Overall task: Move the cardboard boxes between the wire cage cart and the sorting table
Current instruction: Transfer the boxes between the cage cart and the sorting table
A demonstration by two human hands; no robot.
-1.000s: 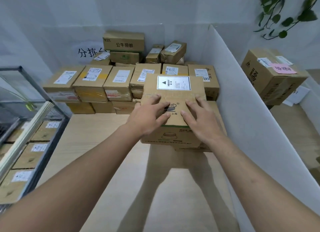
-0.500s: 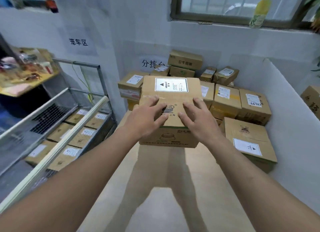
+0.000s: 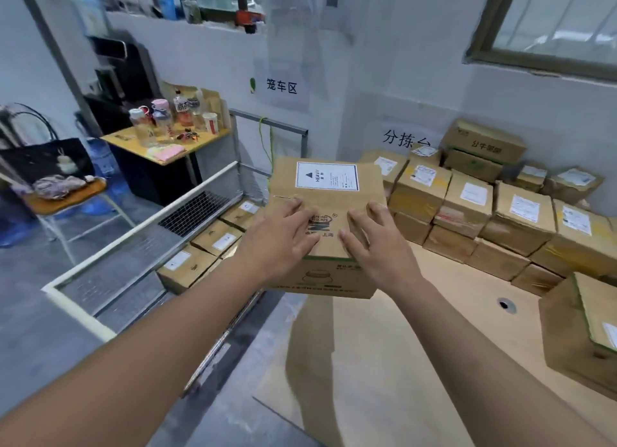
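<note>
The cardboard box [image 3: 329, 213] hangs in the air under both hands, over the gap between the wire cage cart [image 3: 143, 226] and the sorting table [image 3: 434, 329]. The left hand [image 3: 277, 243] and right hand [image 3: 377, 246] lie side by side on its top, fingers spread wide and fairly straight, thumbs pointing toward each other. What bears its weight cannot be told. Just beyond the fingertips a white label [image 3: 327, 176] reads "HEAVY" beside a black triangle; between the thumbs the print shows "上海" and an ® mark. Left of the left hand, labelled boxes [image 3: 217, 239] lie in the cart under a wall sign "笼车区" [image 3: 281, 86]. Beyond the right hand, stacked boxes [image 3: 467, 206] crowd the table below the sign "分拣台" [image 3: 405, 138].
</note>
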